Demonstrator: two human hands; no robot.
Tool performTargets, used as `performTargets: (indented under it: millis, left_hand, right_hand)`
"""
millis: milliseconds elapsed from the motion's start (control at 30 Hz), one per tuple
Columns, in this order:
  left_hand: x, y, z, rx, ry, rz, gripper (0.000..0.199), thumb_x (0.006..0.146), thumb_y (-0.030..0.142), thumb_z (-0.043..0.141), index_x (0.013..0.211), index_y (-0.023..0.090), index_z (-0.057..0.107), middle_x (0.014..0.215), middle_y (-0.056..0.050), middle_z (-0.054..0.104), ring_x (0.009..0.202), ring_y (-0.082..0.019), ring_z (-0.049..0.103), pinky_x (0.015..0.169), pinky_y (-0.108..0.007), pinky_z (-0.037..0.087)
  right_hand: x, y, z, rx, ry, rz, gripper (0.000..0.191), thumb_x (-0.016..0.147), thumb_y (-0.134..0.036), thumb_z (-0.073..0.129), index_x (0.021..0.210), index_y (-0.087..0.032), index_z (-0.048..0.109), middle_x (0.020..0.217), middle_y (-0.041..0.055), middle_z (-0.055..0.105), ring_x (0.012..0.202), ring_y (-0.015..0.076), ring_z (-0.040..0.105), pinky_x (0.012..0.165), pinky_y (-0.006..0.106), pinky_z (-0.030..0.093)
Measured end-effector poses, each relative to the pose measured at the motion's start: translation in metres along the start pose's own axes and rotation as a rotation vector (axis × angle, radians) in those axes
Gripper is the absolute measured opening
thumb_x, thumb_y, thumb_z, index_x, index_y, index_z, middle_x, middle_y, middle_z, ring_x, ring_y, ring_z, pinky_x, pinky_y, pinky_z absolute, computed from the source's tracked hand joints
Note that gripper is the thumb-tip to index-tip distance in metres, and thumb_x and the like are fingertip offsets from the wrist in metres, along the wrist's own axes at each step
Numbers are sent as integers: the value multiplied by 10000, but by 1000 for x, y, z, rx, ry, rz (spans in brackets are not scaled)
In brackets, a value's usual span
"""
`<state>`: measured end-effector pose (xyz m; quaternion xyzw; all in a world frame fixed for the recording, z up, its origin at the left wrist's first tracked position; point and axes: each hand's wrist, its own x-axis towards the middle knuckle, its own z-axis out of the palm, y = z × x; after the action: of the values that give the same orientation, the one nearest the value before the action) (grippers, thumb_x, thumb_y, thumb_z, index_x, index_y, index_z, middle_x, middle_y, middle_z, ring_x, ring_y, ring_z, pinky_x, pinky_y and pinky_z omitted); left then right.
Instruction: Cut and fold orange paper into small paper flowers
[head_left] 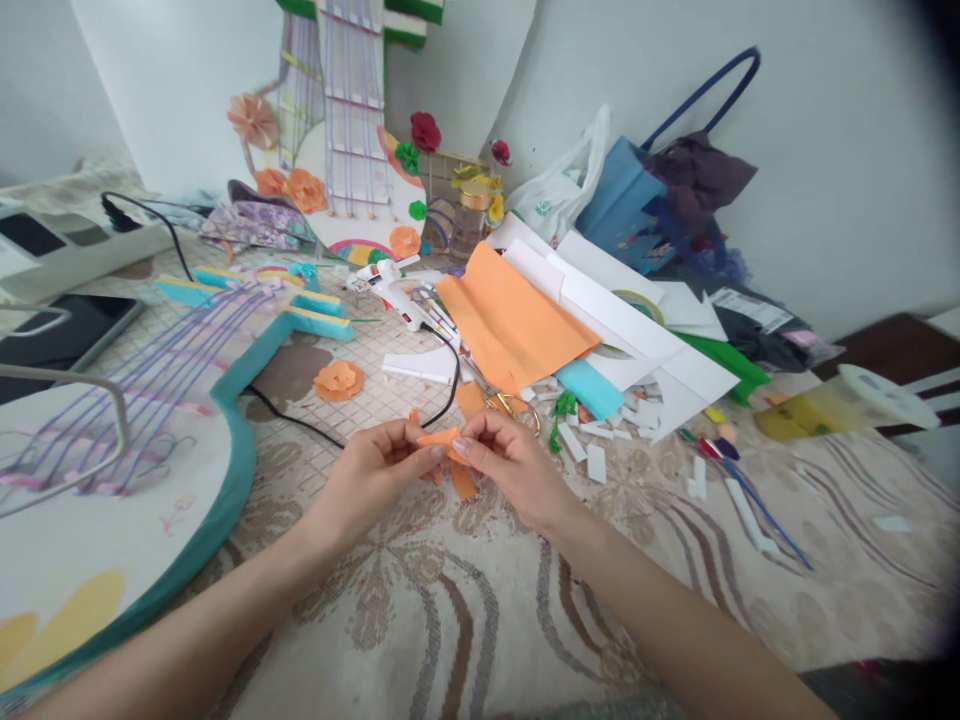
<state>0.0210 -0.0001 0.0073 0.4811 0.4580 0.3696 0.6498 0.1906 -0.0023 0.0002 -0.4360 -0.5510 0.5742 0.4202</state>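
- The cloth-covered counter (525,650) is shown between the forearms (255,580), its near edge glimpsed at lower right
- A teal-edged guitar-shaped craft (150,510) is cut off at the view's left
- White sheets (679,375) are overlapped by an orange sheet (517,320)
- By the grips of the left hand (379,462) and right hand (519,458), one orange paper piece (439,437), partly hidden, is pinched over the counter

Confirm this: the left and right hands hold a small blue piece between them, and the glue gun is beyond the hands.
Wrong on the colour: the head view shows the piece is orange. The left hand and right hand do hold it, and the glue gun is beyond them.
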Motion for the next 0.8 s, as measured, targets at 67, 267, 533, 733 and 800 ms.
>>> performTargets:
  millis: [67,267,533,733,800]
  left_hand:
    - [0,0,0,-22,5,-2,174,737,307,660,710,153,585,665,5,645,631,-111,579,627,-211,456]
    - [3,0,-1,-69,-4,-18,226,796,358,569,703,154,597,649,-16,646,651,-146,592,686,-268,477]
    - [2,6,-1,52,-29,10,183,738,318,652,684,153,595,625,6,624,609,-121,567,620,-231,452]
    - [2,5,-3,40,18,42,175,768,307,628,695,155,583,628,14,629,607,-108,575,602,-210,440]
    - [2,6,-3,32,23,43,175,767,306,630,694,155,581,630,16,630,615,-108,582,608,-208,442]
  right_hand:
    - [0,0,1,22,1,8,179,810,-284,602,706,-171,511,642,-39,469,581,82,417,546,211,335]
    - [-1,2,1,37,4,29,179,810,-273,595,696,-174,500,614,-48,444,553,78,398,518,208,324]
    - [-2,-2,4,-13,-28,54,252,835,-400,551,714,-183,513,613,-26,488,541,95,435,483,212,357]
    - [-4,-4,0,-138,-121,76,265,830,-406,554,705,-178,504,620,-24,491,545,95,448,513,219,372]
    - [-3,-3,-1,-170,-135,64,233,822,-371,575,716,-176,505,623,-29,484,537,89,433,505,214,360]
